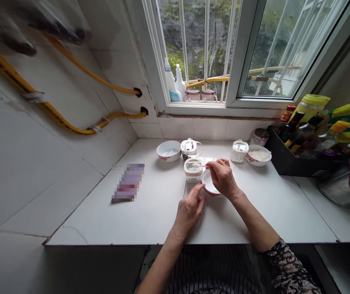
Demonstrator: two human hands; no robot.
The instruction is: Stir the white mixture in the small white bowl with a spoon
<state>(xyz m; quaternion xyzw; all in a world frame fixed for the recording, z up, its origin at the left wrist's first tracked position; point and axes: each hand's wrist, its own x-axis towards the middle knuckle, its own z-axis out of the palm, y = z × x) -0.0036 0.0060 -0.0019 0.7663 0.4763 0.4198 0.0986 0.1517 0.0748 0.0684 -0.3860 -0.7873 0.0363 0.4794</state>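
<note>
Pinched in my right hand (224,177) is a small white spoon (200,165), its far end at the top of a clear seasoning jar (193,175) with a pale rim. Just right of that jar sits a small white bowl (208,184) with a red-patterned outside, partly covered by my right hand. My left hand (190,206) grips the bowl's near left edge between thumb and fingers. What the spoon carries, if anything, is too small to tell.
Behind are a white bowl (169,152) and a lidded jar (189,147). Farther right stand another jar (240,152) and a bowl of white contents (258,156), beside a black box (300,163) of bottles. A pixelated purple packet-like shape (129,183) lies left; a metal pot (337,188) stands right.
</note>
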